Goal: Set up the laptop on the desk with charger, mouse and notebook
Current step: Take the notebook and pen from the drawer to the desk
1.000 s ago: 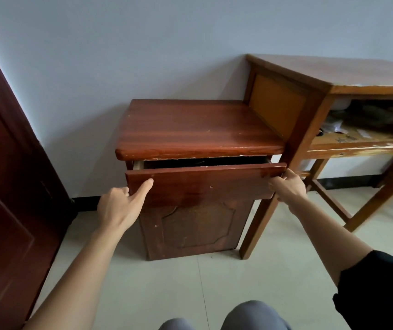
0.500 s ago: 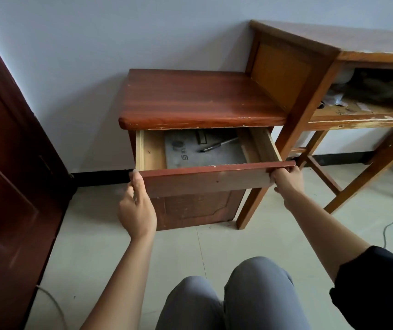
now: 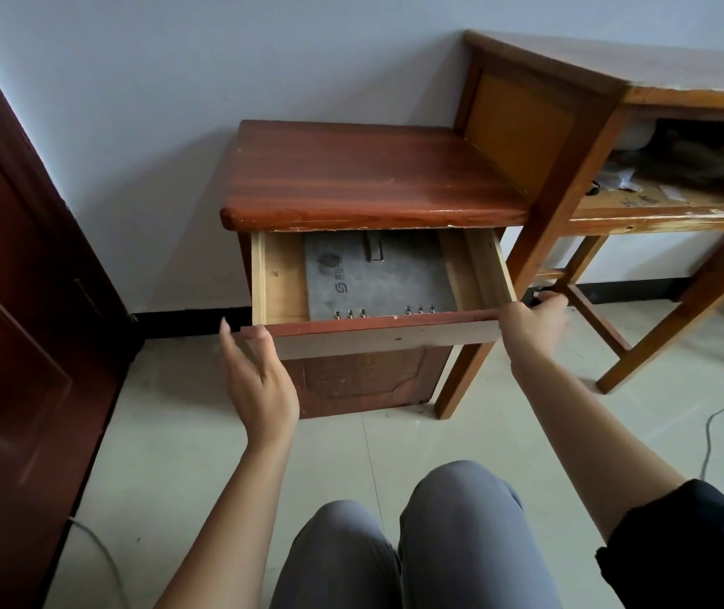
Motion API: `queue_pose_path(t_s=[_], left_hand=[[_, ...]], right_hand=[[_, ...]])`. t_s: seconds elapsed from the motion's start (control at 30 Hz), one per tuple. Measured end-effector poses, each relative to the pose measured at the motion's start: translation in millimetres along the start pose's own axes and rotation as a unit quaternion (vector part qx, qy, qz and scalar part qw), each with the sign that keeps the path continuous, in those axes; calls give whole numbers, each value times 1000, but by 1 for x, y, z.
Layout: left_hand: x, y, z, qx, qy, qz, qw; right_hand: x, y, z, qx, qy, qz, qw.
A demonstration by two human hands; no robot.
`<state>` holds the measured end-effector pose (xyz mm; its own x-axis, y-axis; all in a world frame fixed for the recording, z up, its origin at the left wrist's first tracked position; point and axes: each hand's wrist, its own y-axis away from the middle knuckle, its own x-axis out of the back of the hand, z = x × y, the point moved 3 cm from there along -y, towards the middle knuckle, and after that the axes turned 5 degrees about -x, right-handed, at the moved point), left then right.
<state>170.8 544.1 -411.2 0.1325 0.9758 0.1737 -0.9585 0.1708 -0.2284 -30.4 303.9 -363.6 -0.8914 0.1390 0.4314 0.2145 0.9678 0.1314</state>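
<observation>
A grey ring-bound notebook (image 3: 377,279) lies flat in the pulled-out drawer (image 3: 377,334) of a low red-brown cabinet (image 3: 364,173). A small dark strap or clip (image 3: 375,248) rests on the notebook's far edge. My left hand (image 3: 259,380) hovers open at the drawer front's left corner, fingers spread, holding nothing. My right hand (image 3: 531,320) is blurred at the drawer's right corner; whether it grips the drawer is unclear. The wooden desk (image 3: 676,87) stands to the right of the cabinet. No laptop, charger or mouse shows.
A dark red door (image 3: 13,345) fills the left side. The desk's lower shelf (image 3: 676,208) holds papers and dark clutter. Desk legs (image 3: 474,367) stand close to the cabinet's right side. A grey cable (image 3: 720,415) runs over the tiled floor. My knees (image 3: 399,551) are below.
The drawer has come out further, showing the notebook's rings. My left hand has let go of the drawer front and opened. The pen seen on the notebook earlier is out of sight.
</observation>
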Motion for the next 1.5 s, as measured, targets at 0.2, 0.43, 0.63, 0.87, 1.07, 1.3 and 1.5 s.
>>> queue_pose_path(t_s=[0.2, 0.43, 0.63, 0.87, 1.07, 1.3, 1.5], left_hand=[[-8, -23, 68, -317, -108, -30, 942], [-54, -70, 77, -153, -356, -274, 880], [-75, -82, 53, -85, -508, -357, 779], [-91, -87, 39, -44, -517, -387, 762], [-97, -97, 22, -28, -472, -387, 791], [-96, -97, 24, -7, -446, -387, 807], [-92, -94, 33, -7, -426, -397, 813]], right_hand=[[-10, 15, -48, 310, 121, -130, 934], [-52, -23, -68, 263, 400, -297, 826], [-61, -26, -67, 275, 572, -367, 680], [-70, -27, -71, 290, 606, -404, 621], [-68, -35, -70, 293, 593, -397, 636], [-67, -39, -77, 248, 462, -355, 774], [-78, -28, -67, 227, 425, -376, 791]])
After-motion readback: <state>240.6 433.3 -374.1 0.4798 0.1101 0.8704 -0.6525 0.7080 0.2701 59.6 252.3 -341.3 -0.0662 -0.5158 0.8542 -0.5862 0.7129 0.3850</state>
